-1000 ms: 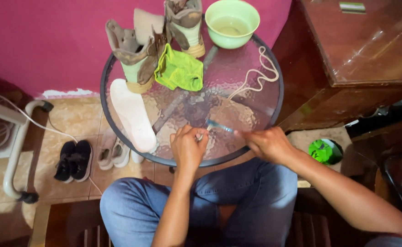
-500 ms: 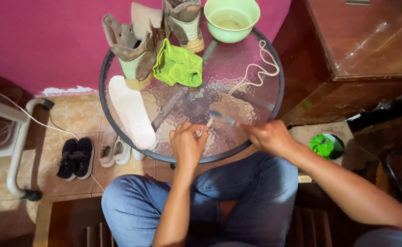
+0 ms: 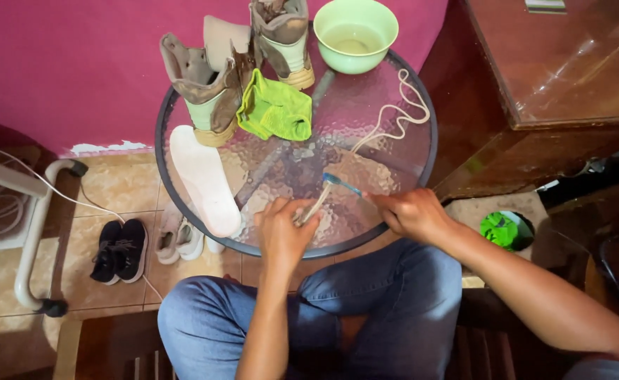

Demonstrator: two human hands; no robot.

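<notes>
Textured glass forms the top of the round, dark-rimmed table [image 3: 183, 105], and the head view looks straight down on it from above the person's lap in blue jeans [image 3: 387, 302]. The left hand [image 3: 285, 232] is closed in a narrow pinch on the near end of a pale cream shoelace [image 3: 394, 116], pressing it to the glass at the table's near edge, while the rest of the lace trails away in loose curves toward the far right rim. The right hand [image 3: 411, 213] is shut around the handle of a small blue-handled brush [image 3: 341, 184], whose head rests on the lace just beyond the left fingers. Compared with half a second ago, the brush head sits closer to the left hand and the pinched stretch of lace looks shorter, so the scrubbing seems to be working along the lace in short strokes. Further back on the table stand two tan-and-mint high-top shoes [image 3: 207, 88], a crumpled lime-green cloth [image 3: 274, 109] just beside them, a white insole [image 3: 204, 179] lying flat at the left, and a pale green bowl of cloudy water [image 3: 355, 32] at the far edge. Behind the table runs a magenta wall [image 3: 63, 63]; to the right is a dark reddish wooden cabinet [image 3: 556, 70]. On the beige tiled floor [image 3: 123, 186] lie small black shoes [image 3: 119, 250] and light ones beside them.
</notes>
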